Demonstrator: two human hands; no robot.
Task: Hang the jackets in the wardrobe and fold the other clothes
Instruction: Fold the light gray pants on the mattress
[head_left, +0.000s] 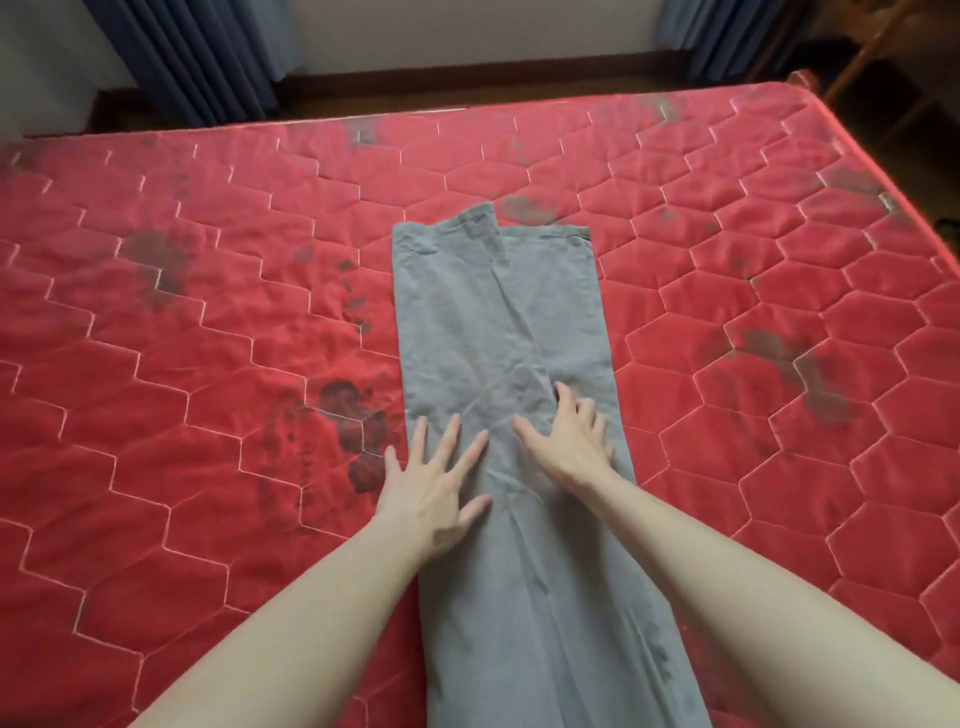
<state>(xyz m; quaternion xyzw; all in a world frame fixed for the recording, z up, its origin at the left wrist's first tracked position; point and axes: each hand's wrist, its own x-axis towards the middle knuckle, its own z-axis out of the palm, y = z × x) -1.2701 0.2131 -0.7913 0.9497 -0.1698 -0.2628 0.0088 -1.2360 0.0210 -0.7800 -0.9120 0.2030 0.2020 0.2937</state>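
The grey trousers (504, 332) are lying lengthwise on the red mattress (208, 322), folded leg over leg into one long strip, with the waistband at the far end and the legs running back toward me and out of view at the bottom. I am pressing both hands flat on the cloth about midway along it. My left hand (434, 480) is lying with its fingers spread and straight, the little finger reaching over the left edge of the trousers onto the mattress. My right hand (571, 439) is resting just beside it, fingers also spread and gripping nothing, though their tips may be bending slightly into a crease; the blur is making that hard to tell. Dark stains are showing across the quilted mattress on both sides of the trousers. Blue curtains (197, 57) are hanging beyond the far edge, and a wooden chair (878, 57) is standing off the right corner.
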